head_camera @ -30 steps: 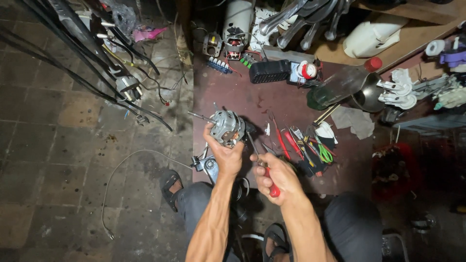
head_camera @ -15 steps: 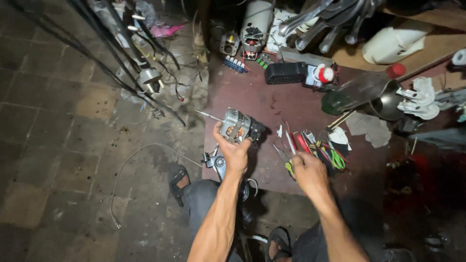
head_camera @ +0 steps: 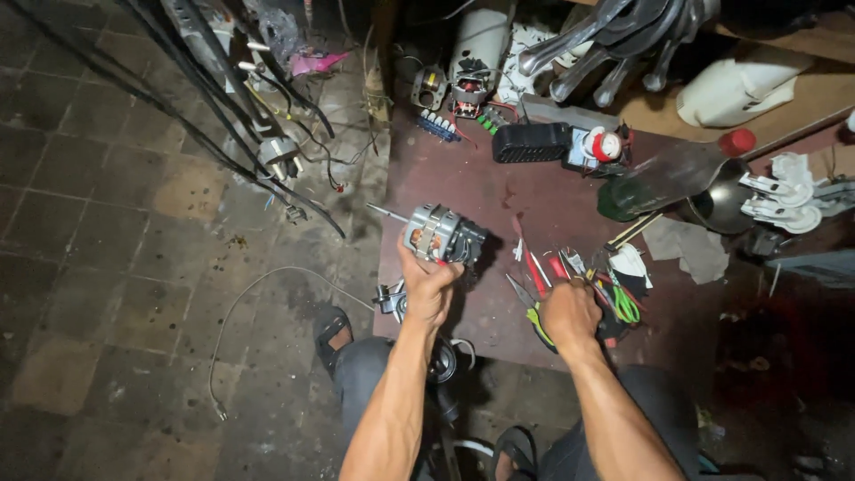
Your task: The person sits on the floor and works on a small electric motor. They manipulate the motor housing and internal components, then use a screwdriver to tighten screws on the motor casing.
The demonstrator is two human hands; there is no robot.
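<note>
The left hand (head_camera: 429,289) is gripping a small electric motor (head_camera: 438,235), its fingers wrapping up around the near, lower side of the housing so the motor is sitting just beyond the fingertips, lifted off the dark red worktop (head_camera: 481,191). The motor's long axis is running roughly left to right: its thin shaft (head_camera: 385,212) is pointing out to the left of the fingers and slightly away, while the darker end is facing right, toward the other hand.

The right hand (head_camera: 570,312) is resting well to the right of the motor, curled down over a cluster of hand tools (head_camera: 592,281) lying on the worktop. Its fingers are hidden beneath the back of the hand, so I cannot tell whether they are closing on a tool or only touching the pile. Red-handled and green-handled tools are fanning out just beyond and to the right of those fingers. Of the two hands, the left one alone is touching the motor.
</note>
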